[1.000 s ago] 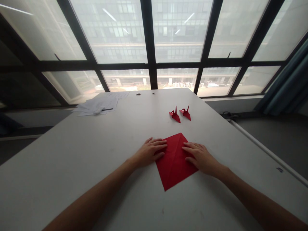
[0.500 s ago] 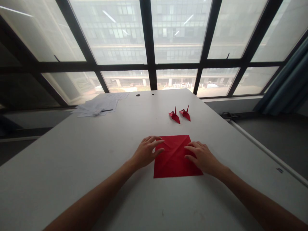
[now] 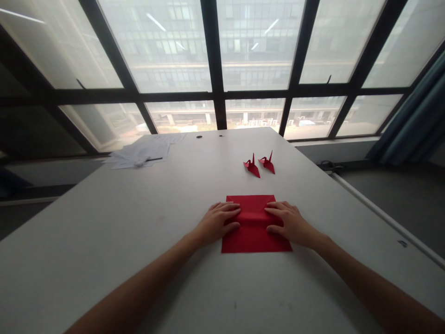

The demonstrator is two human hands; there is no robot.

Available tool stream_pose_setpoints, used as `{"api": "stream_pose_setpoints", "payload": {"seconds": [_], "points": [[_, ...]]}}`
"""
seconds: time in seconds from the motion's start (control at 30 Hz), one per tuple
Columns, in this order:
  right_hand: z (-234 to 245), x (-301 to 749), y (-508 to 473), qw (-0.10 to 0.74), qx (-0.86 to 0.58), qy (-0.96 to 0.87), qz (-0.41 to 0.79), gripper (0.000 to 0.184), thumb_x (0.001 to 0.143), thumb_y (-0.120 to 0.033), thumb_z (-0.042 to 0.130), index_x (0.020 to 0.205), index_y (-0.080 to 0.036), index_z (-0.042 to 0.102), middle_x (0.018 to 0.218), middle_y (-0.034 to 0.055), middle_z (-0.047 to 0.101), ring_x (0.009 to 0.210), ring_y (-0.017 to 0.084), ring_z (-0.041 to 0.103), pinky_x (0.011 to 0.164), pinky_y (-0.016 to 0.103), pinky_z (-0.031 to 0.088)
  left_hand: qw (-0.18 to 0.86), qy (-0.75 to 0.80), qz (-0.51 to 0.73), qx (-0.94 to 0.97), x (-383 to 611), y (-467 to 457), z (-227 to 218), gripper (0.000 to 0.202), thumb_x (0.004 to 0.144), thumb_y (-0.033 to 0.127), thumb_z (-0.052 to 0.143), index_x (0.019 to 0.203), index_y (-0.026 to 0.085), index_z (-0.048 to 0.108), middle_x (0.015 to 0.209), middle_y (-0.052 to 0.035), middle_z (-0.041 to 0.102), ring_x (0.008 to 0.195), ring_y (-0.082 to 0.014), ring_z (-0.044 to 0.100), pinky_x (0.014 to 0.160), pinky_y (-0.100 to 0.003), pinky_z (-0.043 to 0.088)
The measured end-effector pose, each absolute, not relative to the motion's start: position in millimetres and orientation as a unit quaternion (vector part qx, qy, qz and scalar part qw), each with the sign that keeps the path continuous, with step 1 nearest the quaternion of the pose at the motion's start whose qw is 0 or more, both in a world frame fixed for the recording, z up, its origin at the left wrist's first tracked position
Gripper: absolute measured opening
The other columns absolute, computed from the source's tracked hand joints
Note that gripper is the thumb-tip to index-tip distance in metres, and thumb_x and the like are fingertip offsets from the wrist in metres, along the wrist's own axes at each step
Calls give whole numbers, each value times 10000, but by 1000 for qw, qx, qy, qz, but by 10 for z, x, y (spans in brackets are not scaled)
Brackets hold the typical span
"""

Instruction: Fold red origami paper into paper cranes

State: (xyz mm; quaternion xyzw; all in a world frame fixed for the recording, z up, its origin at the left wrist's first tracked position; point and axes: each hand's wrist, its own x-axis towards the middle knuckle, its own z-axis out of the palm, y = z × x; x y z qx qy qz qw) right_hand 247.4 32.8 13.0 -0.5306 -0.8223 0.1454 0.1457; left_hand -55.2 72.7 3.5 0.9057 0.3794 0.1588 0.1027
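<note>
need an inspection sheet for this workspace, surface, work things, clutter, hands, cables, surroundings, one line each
surface: white table, faint marks at the near part
work things: red paper sheet lying on the table, creased; two red folded birds, a left one and a right one, stand beyond it
clutter: loose papers at the far left, a dark pen-like item on them
hands: left hand and right hand on opposite sides of the sheet, fingers resting on it
cables: dark loops past the right edge, possibly cable, too dim to confirm
surroundings: dark-framed windows ahead, blue curtain at right
</note>
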Motion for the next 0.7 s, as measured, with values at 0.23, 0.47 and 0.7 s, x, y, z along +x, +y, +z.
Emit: {"api": "stream_pose_setpoints", "payload": {"seconds": [0.23,0.47,0.7], "points": [[86,2503,368,184,-529,-818,134,545,891,-473,644,1391,-268,579,1476,80,529,1374,304,416,1129,499,315,102,359,171,912,-539,712,59,386,948,446,618,1316,332,632,1408,-24,599,1322,-272,511,1136,-457,351],[64,2551,435,187,-541,-809,132,491,865,-424,683,1324,-260,626,1349,98,619,1267,303,510,1082,491,355,73,458,224,857,-561,828,-20,536,966,414,579,1463,238,482,1464,-103,539,1363,-291,469,1141,-482,359],[137,2493,504,186,-571,-783,160,599,780,-358,756,1339,-214,595,1257,126,621,1175,310,534,1010,442,406,113,435,197,871,-610,893,30,512,911,337,664,1404,268,544,1294,-80,634,1245,-288,528,1083,-447,389]]}}
